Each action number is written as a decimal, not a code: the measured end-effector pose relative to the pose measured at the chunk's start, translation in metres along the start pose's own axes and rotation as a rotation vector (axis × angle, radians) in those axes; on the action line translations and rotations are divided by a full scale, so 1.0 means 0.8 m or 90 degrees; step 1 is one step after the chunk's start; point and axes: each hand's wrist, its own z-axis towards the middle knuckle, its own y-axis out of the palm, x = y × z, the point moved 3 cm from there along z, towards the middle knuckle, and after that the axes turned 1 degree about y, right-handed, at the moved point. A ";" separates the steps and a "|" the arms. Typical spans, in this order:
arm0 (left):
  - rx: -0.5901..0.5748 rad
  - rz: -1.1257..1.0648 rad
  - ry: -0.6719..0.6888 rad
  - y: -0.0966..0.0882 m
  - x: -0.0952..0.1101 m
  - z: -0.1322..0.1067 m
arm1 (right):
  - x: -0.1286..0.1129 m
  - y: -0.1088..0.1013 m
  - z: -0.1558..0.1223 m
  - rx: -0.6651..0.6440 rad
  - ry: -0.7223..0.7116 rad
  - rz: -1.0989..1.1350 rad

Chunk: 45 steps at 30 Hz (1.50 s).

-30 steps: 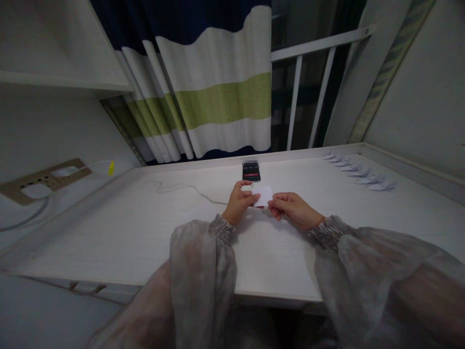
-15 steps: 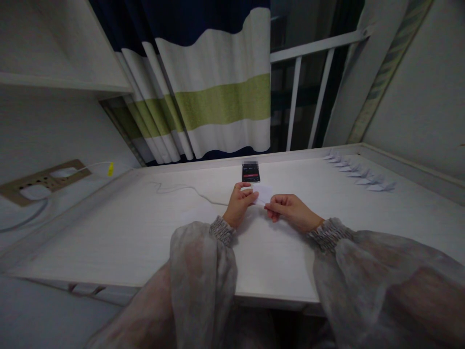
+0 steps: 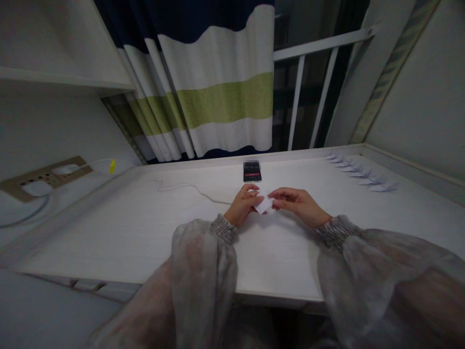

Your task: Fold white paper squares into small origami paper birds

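Observation:
A small folded piece of white paper [image 3: 263,204] is held up between my two hands, over the middle of the white desk [image 3: 138,242]. My left hand [image 3: 244,204] grips its left side, thumb on top and fingers behind. At its right edge, my right hand [image 3: 296,203] pinches the paper between thumb and fingertips. The paper's far corner is partly covered by the fingers. Just beyond my hands lies a phone [image 3: 252,172] with a lit dark screen and a red bar.
Several folded white paper figures [image 3: 359,174] stand in a row at the back right. A thin white cable [image 3: 198,191] runs across the desk. White paper [image 3: 199,212] seems to lie left of my hands. On the left wall is a socket panel [image 3: 47,177] with plugs.
The paper has been turned and now shows a pointed, diamond-like shape tilted toward me. My right hand has shifted its fingers up along the paper's right edge. The view has moved slightly.

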 end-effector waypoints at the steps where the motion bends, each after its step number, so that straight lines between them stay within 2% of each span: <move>1: -0.006 0.006 0.002 0.000 0.000 0.000 | 0.001 0.000 0.000 -0.002 0.010 0.005; 8: -0.064 0.043 -0.037 -0.003 -0.002 -0.002 | 0.005 0.000 -0.002 -0.051 0.104 0.008; 15: -0.132 0.053 -0.086 -0.002 -0.004 -0.006 | 0.011 0.000 -0.004 -0.130 0.149 -0.010; 22: -0.164 0.072 -0.115 -0.005 -0.008 -0.005 | 0.012 0.003 -0.005 -0.153 0.186 -0.016; 28: -0.156 0.075 -0.124 -0.007 -0.010 -0.004 | 0.012 0.005 -0.006 -0.169 0.206 -0.020; 31: -0.157 0.078 -0.121 -0.007 -0.011 -0.003 | 0.013 0.005 -0.005 -0.160 0.187 -0.065; 36: -0.153 0.085 -0.112 -0.003 -0.013 -0.003 | 0.011 0.006 -0.002 -0.117 0.107 -0.151; 38: -0.128 0.081 -0.098 -0.001 -0.012 -0.002 | 0.010 0.005 -0.001 -0.088 0.074 -0.169; 42: -0.028 0.056 -0.051 -0.004 -0.010 0.001 | 0.009 0.000 -0.001 -0.010 0.006 -0.214; 45: 0.003 0.023 -0.029 -0.005 -0.009 0.002 | 0.007 -0.002 -0.001 0.036 -0.041 -0.247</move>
